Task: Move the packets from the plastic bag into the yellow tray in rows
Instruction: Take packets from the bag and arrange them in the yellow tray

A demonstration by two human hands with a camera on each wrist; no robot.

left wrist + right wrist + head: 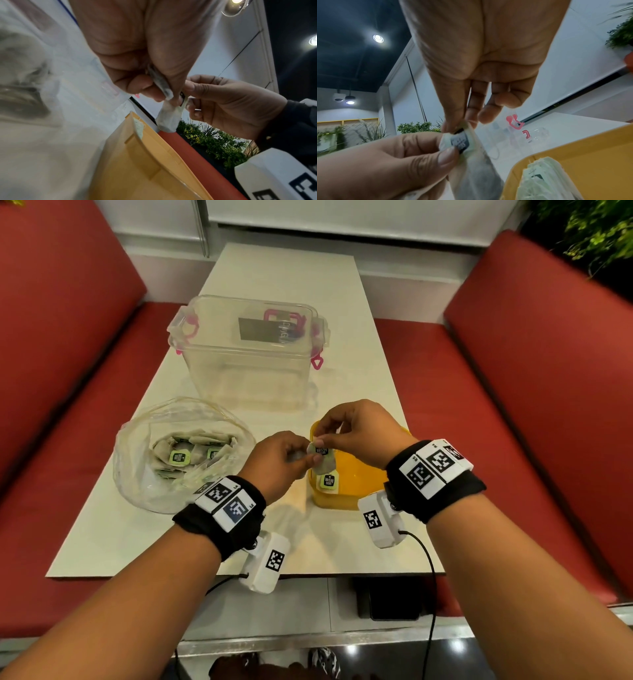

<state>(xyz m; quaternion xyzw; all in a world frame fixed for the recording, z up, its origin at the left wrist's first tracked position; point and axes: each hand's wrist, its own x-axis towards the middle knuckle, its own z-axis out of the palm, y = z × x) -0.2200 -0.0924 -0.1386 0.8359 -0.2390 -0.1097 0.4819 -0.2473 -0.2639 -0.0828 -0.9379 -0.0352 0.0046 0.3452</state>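
Much of the yellow tray sits behind the right wrist, so only its near-left corner and part of its floor show; how many packets stand there I cannot count, though one green-labelled packet in the tray leans at the left wall, and the right wrist view shows a small stack of pale edges. The crumpled clear plastic bag blurs its contents: a heap of packets in the bag, two green labels readable, the rest just folded paper.

Both hands meet above the tray's left edge. The left hand pinches the held packet between thumb and forefinger; the right hand pinches its dark square tag from above, its other fingers loosely curled. The packet is a soft off-white paper pouch, darker fill showing through, hanging down.

One clear lidded box with pink clips stands farther back on the white tabletop.
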